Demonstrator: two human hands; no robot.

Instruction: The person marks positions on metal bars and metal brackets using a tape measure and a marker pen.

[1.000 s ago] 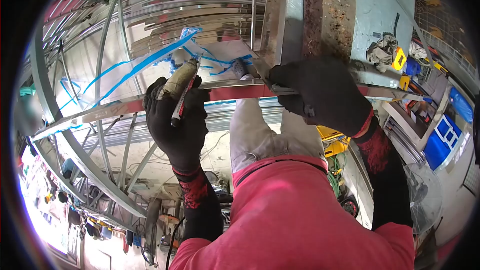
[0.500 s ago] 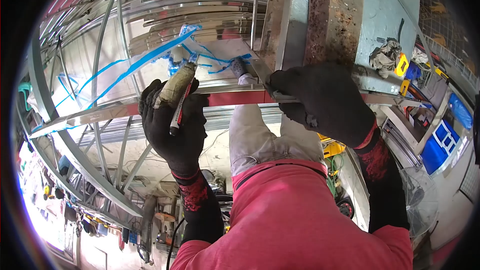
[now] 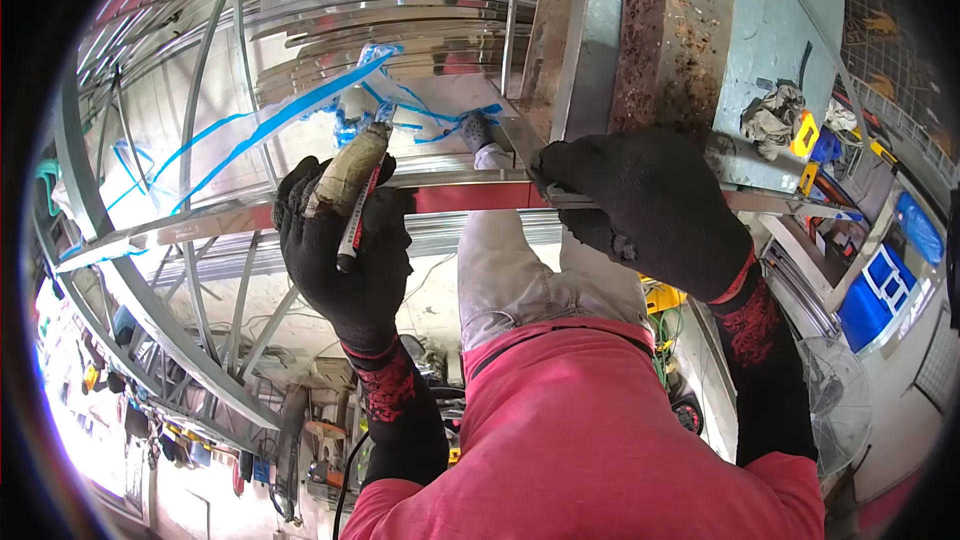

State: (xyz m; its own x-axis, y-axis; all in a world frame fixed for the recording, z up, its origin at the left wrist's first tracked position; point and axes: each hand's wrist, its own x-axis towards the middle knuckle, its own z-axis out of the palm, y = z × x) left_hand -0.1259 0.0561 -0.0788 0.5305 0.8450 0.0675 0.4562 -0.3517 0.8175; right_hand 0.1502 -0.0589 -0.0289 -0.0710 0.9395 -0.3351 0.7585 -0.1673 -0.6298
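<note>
A long polished metal bar (image 3: pixel 470 197) runs across in front of me and reflects my red shirt. My left hand (image 3: pixel 345 260), in a black knit glove, is closed around a white and black marker (image 3: pixel 357 225) and rests at the bar. Beside the marker, a beige wrapped, finger-like piece (image 3: pixel 348 172) with a dark worn tip points up from that hand. My right hand (image 3: pixel 650 210), gloved alike, grips a small metal square (image 3: pixel 523 140) against the bar; its fingertips are partly hidden. A thin dark line crosses the bar just left of the right fingertips.
Beyond the bar are a rusty steel beam (image 3: pixel 690 30) and a pale blue metal surface (image 3: pixel 780 35) with a crumpled rag (image 3: pixel 772 120). Long metal strips (image 3: pixel 400 20) lie at upper left, above blue-edged plastic film (image 3: pixel 290 120). Grey frame legs (image 3: pixel 150 310) stand at left, a fan (image 3: pixel 838 400) at right.
Both hands stay nearly still on the bar, the left with the marker and the right with the metal square. The view shifts very slightly.
</note>
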